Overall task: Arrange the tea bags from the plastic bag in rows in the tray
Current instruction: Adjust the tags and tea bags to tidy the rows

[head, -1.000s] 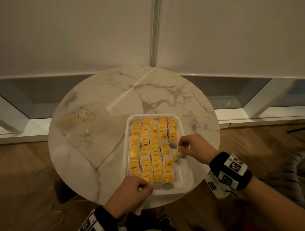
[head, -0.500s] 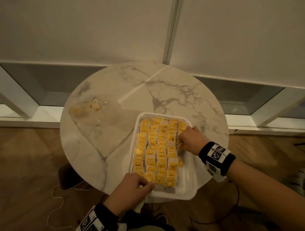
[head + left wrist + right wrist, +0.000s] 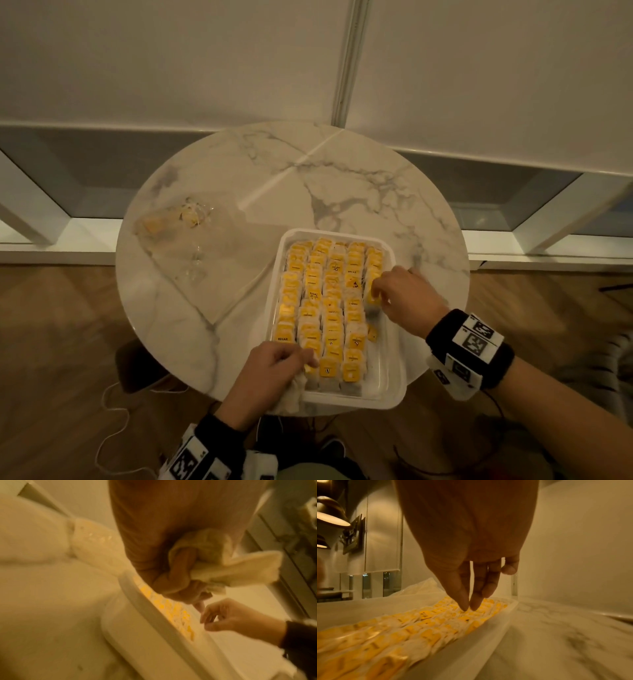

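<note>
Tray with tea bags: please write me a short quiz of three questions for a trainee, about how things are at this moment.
1. True or false: the plastic bag lies on the table to the right of the tray.
2. What does the left hand grip? A) a bundle of tea bags B) a cup C) nothing
3. Fill in: the right hand is at the far ___ row, whose near part is not yet filled.

Key: 1 false, it lies to the left. 2 A. 3 right.

Round marble table [image 3: 342, 192], white tray [image 3: 394, 370] of tea bags [image 3: 329, 301] near-right, clear plastic bag [image 3: 191, 246] far-left.
</note>
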A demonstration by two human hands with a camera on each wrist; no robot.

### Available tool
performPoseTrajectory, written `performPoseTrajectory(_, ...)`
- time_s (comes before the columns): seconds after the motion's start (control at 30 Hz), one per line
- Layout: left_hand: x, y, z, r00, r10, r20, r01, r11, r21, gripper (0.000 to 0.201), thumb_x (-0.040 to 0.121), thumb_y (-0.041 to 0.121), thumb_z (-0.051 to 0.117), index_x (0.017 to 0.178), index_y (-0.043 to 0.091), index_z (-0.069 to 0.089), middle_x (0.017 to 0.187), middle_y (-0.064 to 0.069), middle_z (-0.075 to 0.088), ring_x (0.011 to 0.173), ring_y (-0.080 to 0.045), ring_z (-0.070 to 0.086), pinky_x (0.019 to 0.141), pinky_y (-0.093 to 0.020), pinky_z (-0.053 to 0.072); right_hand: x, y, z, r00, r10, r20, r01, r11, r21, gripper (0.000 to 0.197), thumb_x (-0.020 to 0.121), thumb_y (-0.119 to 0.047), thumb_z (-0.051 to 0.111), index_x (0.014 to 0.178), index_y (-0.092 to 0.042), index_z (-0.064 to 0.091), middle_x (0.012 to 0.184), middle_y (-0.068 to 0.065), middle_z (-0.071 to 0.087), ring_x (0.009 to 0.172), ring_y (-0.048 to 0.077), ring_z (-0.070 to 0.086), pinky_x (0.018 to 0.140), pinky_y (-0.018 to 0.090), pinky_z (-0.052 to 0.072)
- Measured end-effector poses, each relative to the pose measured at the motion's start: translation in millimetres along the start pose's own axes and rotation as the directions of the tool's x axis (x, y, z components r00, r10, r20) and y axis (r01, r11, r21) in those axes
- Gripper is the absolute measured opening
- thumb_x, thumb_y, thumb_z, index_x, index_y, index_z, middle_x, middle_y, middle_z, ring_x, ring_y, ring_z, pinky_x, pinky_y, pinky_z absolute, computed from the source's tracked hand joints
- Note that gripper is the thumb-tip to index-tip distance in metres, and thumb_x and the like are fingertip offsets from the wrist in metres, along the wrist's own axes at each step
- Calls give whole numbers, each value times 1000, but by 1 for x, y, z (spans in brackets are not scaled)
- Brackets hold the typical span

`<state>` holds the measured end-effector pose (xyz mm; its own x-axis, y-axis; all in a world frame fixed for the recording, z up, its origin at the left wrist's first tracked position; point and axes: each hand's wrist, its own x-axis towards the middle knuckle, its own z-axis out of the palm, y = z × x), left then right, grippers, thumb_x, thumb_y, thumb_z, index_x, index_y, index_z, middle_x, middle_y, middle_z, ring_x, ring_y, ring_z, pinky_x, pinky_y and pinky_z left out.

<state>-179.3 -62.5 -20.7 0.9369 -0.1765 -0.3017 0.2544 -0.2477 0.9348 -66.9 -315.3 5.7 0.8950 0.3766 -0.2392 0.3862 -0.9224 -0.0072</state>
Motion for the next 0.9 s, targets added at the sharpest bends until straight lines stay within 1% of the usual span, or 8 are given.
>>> performPoseTrajectory(0.07,6,4,6,996,-82,-24,74,970,-233,34,91,34,64,77,7,79,59,-5,62,58,-13,59,62,-21,47,-5,-5,9,993,-76,85,71,996,59,22,91,-14,51,102,-23,68,102,-6,66,99,19,56,82,29,34)
performPoseTrajectory(0.13,9,5,10,991,-132,-21,119,939,-323,35,95,25,59,79,-1,76,58,-8,57,53,-16,55,56,-21,46,-2,-9,16,982,-110,151,105,994,39,17,93,-19,51,96,-21,68,100,-5,65,95,19,57,78,29,33)
performPoseTrajectory(0.3,10,-2,10,996,-85,-1,84,981,-172,32,96,20,59,73,8,79,62,-4,65,62,-10,62,68,-18,48,17,-11,22,967,-100,235,106,994,-11,19,93,-15,52,100,-21,68,105,0,67,94,22,61,79,29,36)
performPoseTrajectory(0.47,12,-5,2,998,-59,8,59,989,-134,42,79,53,60,73,17,79,63,-1,67,64,-12,64,67,-23,48,32,-9,16,954,-59,293,40,997,73,25,91,-3,49,105,-13,67,109,7,64,95,25,61,78,30,47)
performPoseTrajectory(0.6,13,1,-1,992,-129,-6,123,960,-252,39,87,41,64,79,6,77,63,-12,61,57,-26,56,55,-24,48,25,-10,2,969,-66,240,26,986,167,19,93,-11,51,102,-15,66,103,7,66,89,22,59,77,30,47)
performPoseTrajectory(0.73,19,11,3,940,-338,-32,261,778,-571,46,100,33,45,85,-2,70,60,-8,53,49,-14,51,44,-18,42,-9,-29,-20,991,-136,7,117,876,467,18,91,-13,56,102,-18,69,88,-1,69,80,12,63,75,27,50)
performPoseTrajectory(0.8,21,16,7,927,-376,-5,259,649,-715,46,100,33,43,86,-4,68,58,-7,51,49,-13,51,46,-20,44,-30,-49,-27,978,-189,-86,203,774,600,14,93,-18,59,103,-21,69,87,-7,68,79,6,61,76,22,48)
performPoseTrajectory(0.9,21,28,15,916,-394,71,285,518,-806,45,101,34,39,90,-1,64,57,-6,52,45,-12,51,37,-18,41,-52,-76,-25,962,-200,-188,274,678,682,16,95,-27,61,109,-24,67,88,-12,65,81,7,58,73,19,44)
